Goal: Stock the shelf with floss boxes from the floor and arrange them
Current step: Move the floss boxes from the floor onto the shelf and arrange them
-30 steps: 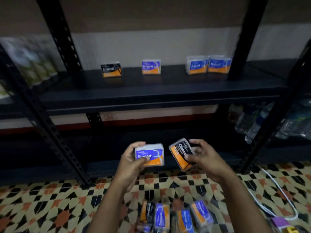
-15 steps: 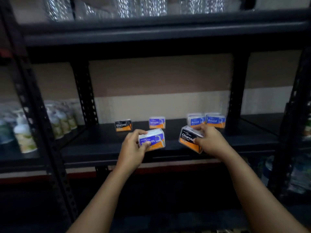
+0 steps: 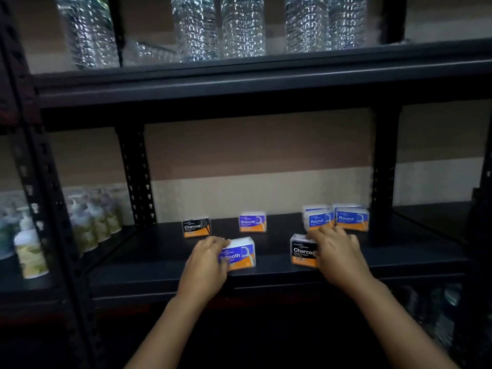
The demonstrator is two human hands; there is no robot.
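Smooth floss box [image 3: 241, 253] in left hand [image 3: 206, 262] grip (label part-covered), Charcoal box [image 3: 303, 251] in right hand [image 3: 336, 253].

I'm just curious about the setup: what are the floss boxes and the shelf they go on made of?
The Smooth box in the left hand looks like clear glossy plastic around a printed card: its top edge is pale and see-through. The Charcoal box in the right hand looks alike. The shelf seems matte black painted metal, judging by the perforated upright.

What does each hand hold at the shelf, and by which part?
Left hand grips the Smooth box by its left end; right hand grips the Charcoal box by its right end, fingers over the top.
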